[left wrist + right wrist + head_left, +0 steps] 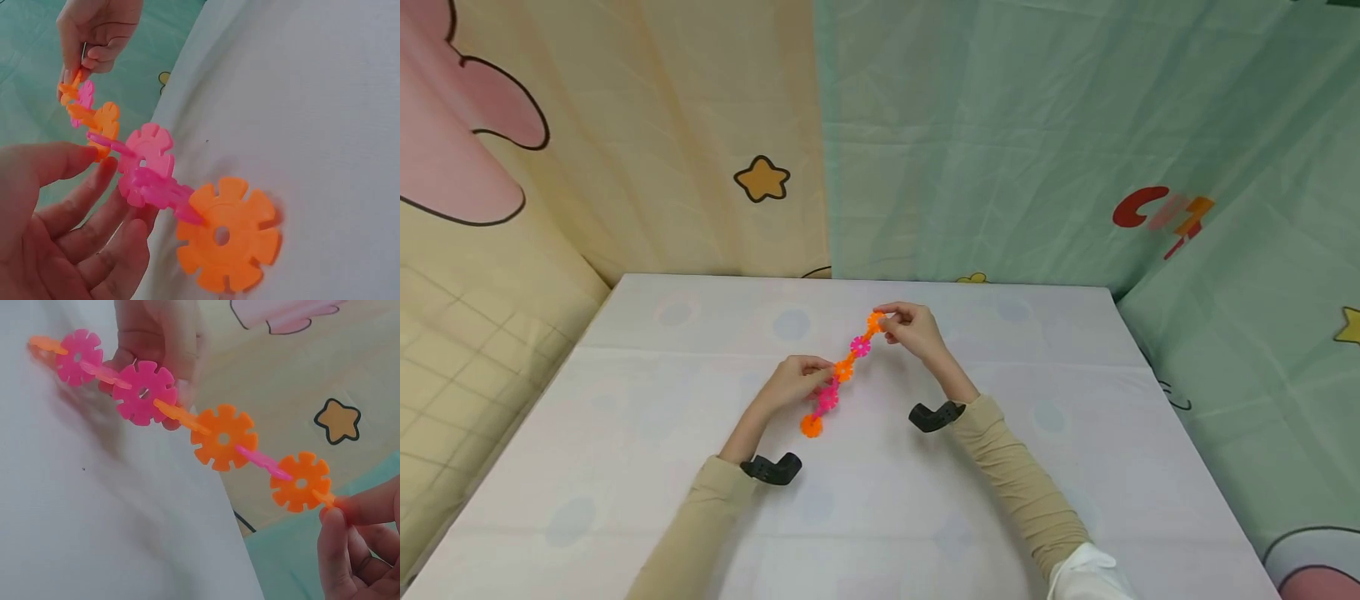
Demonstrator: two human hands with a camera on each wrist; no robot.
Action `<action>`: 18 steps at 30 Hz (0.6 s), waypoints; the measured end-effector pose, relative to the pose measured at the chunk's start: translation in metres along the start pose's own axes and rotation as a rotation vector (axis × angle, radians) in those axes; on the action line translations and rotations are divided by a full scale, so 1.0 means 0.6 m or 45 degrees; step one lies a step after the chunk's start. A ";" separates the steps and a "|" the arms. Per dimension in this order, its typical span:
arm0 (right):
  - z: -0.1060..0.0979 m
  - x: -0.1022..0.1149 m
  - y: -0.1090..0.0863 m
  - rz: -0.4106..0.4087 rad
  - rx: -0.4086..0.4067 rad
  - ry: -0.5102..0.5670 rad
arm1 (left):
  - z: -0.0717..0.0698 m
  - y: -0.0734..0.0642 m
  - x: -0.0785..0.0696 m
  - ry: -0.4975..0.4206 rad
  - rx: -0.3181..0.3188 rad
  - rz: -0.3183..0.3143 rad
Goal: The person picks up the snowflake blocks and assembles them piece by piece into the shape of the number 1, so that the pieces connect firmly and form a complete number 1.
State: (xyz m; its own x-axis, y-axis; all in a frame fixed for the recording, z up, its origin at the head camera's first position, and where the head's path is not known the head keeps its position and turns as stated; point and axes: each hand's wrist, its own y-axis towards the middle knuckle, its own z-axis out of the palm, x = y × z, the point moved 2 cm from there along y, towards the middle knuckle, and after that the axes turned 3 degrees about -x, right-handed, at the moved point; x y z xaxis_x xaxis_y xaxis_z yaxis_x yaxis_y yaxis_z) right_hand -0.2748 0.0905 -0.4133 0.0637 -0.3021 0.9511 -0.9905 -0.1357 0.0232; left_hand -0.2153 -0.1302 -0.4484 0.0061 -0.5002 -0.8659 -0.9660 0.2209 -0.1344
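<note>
A chain of slotted plastic flower discs (861,347), orange and pink, runs diagonally between the two hands, each disc fitted edgewise into its neighbour. My right hand (916,329) pinches the orange disc (325,499) at the far end between thumb and fingertips. Further down the chain, my left hand (793,383) pinches an orange disc (106,125) with thumb and forefinger, its other fingers loosely bent beneath. Past that hand, pink discs (147,156) lead to a large orange disc (250,256) at the near end, close over the table.
A white cloth with faint spots covers the table (850,517). Behind it hang a cream curtain (700,100) and a green curtain (1000,125) with printed figures. Black bands with curved pieces (778,469) sit at both wrists.
</note>
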 end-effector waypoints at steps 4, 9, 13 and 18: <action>-0.001 -0.008 0.011 0.008 0.011 -0.030 | 0.008 0.002 0.001 -0.035 -0.018 0.013; -0.004 -0.019 0.037 0.050 0.015 -0.049 | 0.022 0.010 -0.001 -0.124 -0.068 -0.078; -0.008 -0.028 0.061 0.096 0.034 -0.069 | 0.037 0.020 -0.004 -0.187 -0.115 -0.152; -0.011 -0.041 0.085 0.180 0.081 -0.064 | 0.056 0.033 -0.009 -0.242 -0.166 -0.239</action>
State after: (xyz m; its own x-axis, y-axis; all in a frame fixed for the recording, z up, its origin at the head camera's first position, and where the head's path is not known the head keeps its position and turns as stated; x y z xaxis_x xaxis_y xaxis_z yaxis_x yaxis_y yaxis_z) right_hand -0.3279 0.0974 -0.4334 -0.0684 -0.3690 0.9269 -0.9803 -0.1475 -0.1311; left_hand -0.2257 -0.0950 -0.4624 0.2241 -0.3538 -0.9081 -0.9684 0.0238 -0.2482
